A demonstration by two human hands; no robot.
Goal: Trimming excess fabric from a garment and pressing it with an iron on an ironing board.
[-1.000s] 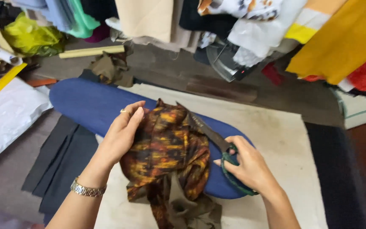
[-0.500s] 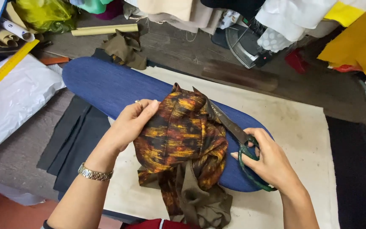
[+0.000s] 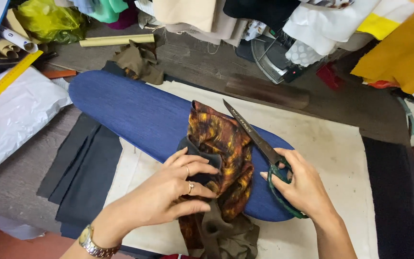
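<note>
A brown, orange and black patterned cloth (image 3: 224, 144) lies bunched on a long blue padded board (image 3: 130, 112). My left hand (image 3: 176, 189), with rings and a wristwatch, presses flat on the cloth's near left part, over a dark grey piece. My right hand (image 3: 300, 184) grips the green handles of large scissors (image 3: 252, 134). Their blades are together and point up and left, lying along the cloth's right edge. An olive-brown lining hangs off the board's near edge below my left hand.
A cream sheet (image 3: 341, 153) covers the table under the board. Dark grey fabric pieces (image 3: 82, 172) lie at left, beside white plastic (image 3: 10, 115) and a yellow ruler (image 3: 5, 81). Piled fabrics (image 3: 312, 29), an olive scrap (image 3: 137, 60) and a cardboard tube (image 3: 116, 41) sit at the back.
My left hand has slid down from the cloth's upper left to press its near part. The cloth has been flattened and folded. The scissors stay in my right hand at its right edge.
</note>
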